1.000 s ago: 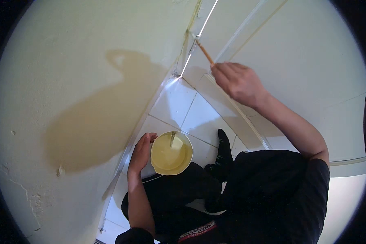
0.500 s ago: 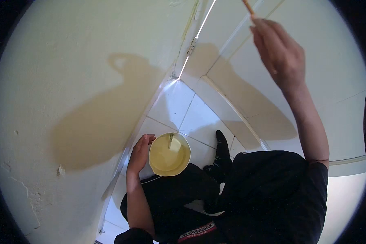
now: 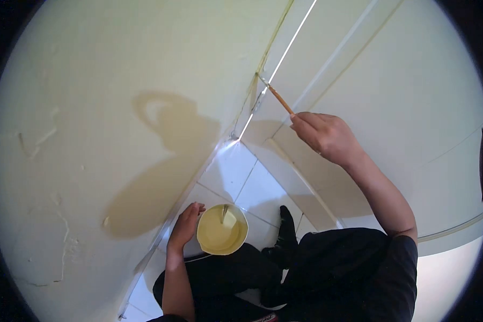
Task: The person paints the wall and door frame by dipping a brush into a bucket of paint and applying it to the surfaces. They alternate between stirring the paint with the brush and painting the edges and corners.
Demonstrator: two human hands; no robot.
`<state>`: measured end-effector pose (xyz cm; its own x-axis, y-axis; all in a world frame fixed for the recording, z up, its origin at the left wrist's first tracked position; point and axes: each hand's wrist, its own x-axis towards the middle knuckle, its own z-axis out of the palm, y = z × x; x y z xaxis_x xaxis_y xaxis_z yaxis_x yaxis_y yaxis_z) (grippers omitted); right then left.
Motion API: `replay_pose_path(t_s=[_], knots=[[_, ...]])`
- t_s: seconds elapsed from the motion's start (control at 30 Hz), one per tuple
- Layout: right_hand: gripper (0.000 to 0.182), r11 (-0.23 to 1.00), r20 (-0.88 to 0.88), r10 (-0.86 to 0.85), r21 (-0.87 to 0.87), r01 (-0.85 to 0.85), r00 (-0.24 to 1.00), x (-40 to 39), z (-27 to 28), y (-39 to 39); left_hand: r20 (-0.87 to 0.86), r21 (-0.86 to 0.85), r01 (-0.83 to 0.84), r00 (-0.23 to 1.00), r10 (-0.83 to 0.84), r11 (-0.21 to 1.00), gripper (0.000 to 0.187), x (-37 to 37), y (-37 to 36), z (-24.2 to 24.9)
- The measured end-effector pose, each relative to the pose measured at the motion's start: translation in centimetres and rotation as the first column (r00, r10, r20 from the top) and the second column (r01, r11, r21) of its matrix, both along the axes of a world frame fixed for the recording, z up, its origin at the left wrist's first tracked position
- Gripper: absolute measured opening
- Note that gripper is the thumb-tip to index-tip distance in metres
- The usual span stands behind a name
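Observation:
My right hand point(image 3: 330, 137) grips the orange-brown handle of a thin paintbrush point(image 3: 280, 100). The brush tip touches the edge between the pale wall point(image 3: 118, 59) and the door frame, just above a hinge point(image 3: 258, 102). At lower centre, my left hand point(image 3: 185, 224) is at the left side of a round container point(image 3: 222, 229) of pale yellow paint, its fingers around the rim and side. A metallic-looking strip stands inside the container against its far wall.
A white door point(image 3: 370, 96) stands on the right, with a bright gap along its hinge side. White floor tiles point(image 3: 231, 166) lie below. My dark shoe point(image 3: 287, 231) is right of the container. The left wall has cracks and peeling spots.
My right hand has come down and left, bringing the brush tip onto the edge by the frame. The view has shifted, so the container and my left hand appear lower.

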<state>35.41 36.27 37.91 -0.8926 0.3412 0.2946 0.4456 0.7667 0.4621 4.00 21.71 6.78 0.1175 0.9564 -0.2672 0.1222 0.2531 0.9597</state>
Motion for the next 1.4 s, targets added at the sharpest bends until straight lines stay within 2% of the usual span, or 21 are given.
replay_pose_path(t_s=[0.1, 0.2, 0.3, 0.4, 0.5, 0.6, 0.7, 0.73, 0.77, 0.87, 0.97, 1.07, 1.1, 1.13, 1.2, 1.27, 1.33, 1.4], knots=[[0.015, 0.998, -0.19, -0.047, -0.042, 0.04, 0.981, -0.1, 4.2, -0.5, -0.028, -0.009, 0.002, 1.0, -0.002, 1.0, 0.059, 0.0, 0.3, -0.4], [0.012, 0.995, -0.276, -0.099, -0.005, 0.102, 0.956, 0.0, 8.2, -1.4, -0.06, -0.016, 0.004, 0.998, -0.005, 1.0, 0.059, 0.1, 0.0, -0.8], [0.012, 0.983, -0.275, -0.031, 0.163, 0.078, 0.961, -0.7, 11.9, -1.7, -0.031, -0.018, 0.012, 0.999, -0.013, 1.0, 0.059, -0.1, -0.1, -2.2], [0.009, 0.961, -0.314, 0.0, 0.261, 0.087, 0.949, -1.7, 14.8, -2.6, -0.006, -0.024, 0.006, 1.0, -0.006, 1.0, 0.06, -0.1, 0.0, -2.7], [0.009, 0.901, -0.419, 0.054, 0.412, 0.137, 0.907, -2.8, 16.0, -3.1, -0.033, -0.033, -0.007, 0.999, 0.006, 0.999, 0.061, -0.1, -0.2, -1.9], [0.009, 0.883, -0.349, 0.06, 0.455, 0.113, 0.935, -2.9, 15.6, -2.7, -0.052, -0.032, -0.002, 0.999, 0.0, 0.999, 0.062, -0.1, -0.2, -1.7], [0.012, 0.922, -0.249, -0.034, 0.366, 0.126, 0.968, -2.3, 12.9, -2.0, -0.076, -0.043, 0.004, 0.997, -0.007, 0.999, 0.062, -0.1, -0.3, -0.4], [0.012, 0.923, -0.19, 0.03, 0.382, 0.046, 0.981, -2.3, 11.9, -1.9, -0.083, -0.037, 0.004, 0.997, -0.007, 0.999, 0.062, -0.1, -0.3, -0.1], [0.012, 0.931, -0.165, 0.01, 0.361, 0.051, 0.986, -2.4, 10.7, -2.2, -0.089, -0.033, 0.004, 0.996, -0.006, 0.999, 0.061, 0.0, -0.3, 0.0], [0.011, 0.987, -0.155, -0.024, 0.154, 0.048, 0.988, -2.3, 7.9, -3.1, -0.146, 0.018, -0.01, 0.989, 0.012, 1.0, 0.061, -0.2, -0.4, -0.5], [0.013, 0.994, -0.188, -0.087, -0.082, 0.072, 0.978, -2.3, 7.0, -3.5, -0.149, 0.014, -0.004, 0.989, 0.006, 1.0, 0.061, -0.1, -0.6, -0.4], [0.009, 0.995, -0.292, -0.087, -0.062, 0.072, 0.953, -1.8, 9.3, -1.9, -0.193, 0.005, 0.021, 0.981, -0.02, 1.0, 0.062, 0.0, -0.3, -0.7], [0.009, 0.984, -0.372, -0.163, -0.126, 0.124, 0.914, -2.1, 10.8, -2.2, -0.183, 0.009, 0.013, 0.983, -0.011, 1.0, 0.062, 0.1, -0.3, -1.0], [0.009, 0.984, -0.413, -0.166, -0.124, 0.126, 0.896, -1.9, 12.3, -2.0, -0.174, 0.012, 0.005, 0.985, -0.003, 1.0, 0.062, 0.1, -0.3, -1.3], [0.009, 0.985, -0.491, -0.171, -0.103, 0.138, 0.854, -2.4, 15.7, -2.4, -0.175, 0.014, -0.002, 0.985, 0.004, 1.0, 0.062, 0.1, -0.2, -1.4], [0.01, 0.994, -0.528, -0.077, 0.026, 0.107, 0.846, -3.1, 18.9, -3.1, -0.201, 0.008, 0.003, 0.98, -0.002, 1.0, 0.063, 0.1, -0.2, -0.9], [0.009, 0.94, -0.416, 0.021, 0.319, 0.124, 0.909, -3.8, 21.6, -3.9, -0.207, -0.008, 0.006, 0.978, -0.008, 1.0, 0.064, 0.0, -0.2, -0.5], [0.009, 0.9, -0.4, 0.083, 0.424, 0.104, 0.913, -4.2, 22.4, -4.4, -0.204, 0.003, 0.011, 0.979, -0.01, 1.0, 0.064, 0.1, -0.3, -1.0]])
